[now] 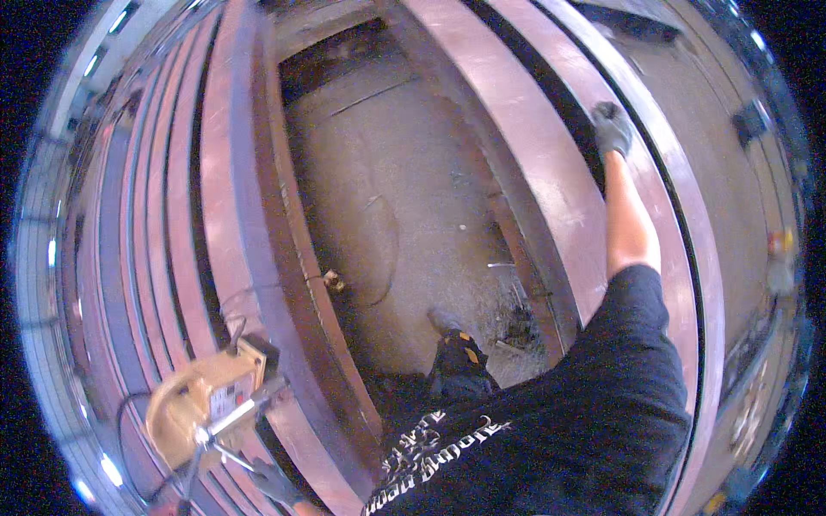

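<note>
My left hand [277, 483], in a dark grey glove, is low at the left, at the end of a thin metal feed lever [231, 456]. Its fingers appear closed around the lever's tip, though they are small and blurred. The lever belongs to a tan magnetic drill [194, 400] standing on the reddish-brown steel beams to my left. Stretched far forward, my right hand [612, 129], gloved in grey, rests on a steel beam [641, 185] beside a dark gap. Its fingers look curled; anything inside them is hidden.
Long parallel beams run on both sides, with a wide beam [508, 112] bounding the right of the floor opening [379, 172]. My shoe [446, 322] is on that floor. A small yellowish object [333, 280] lies by the left beam, and dark debris [519, 327] by the right one.
</note>
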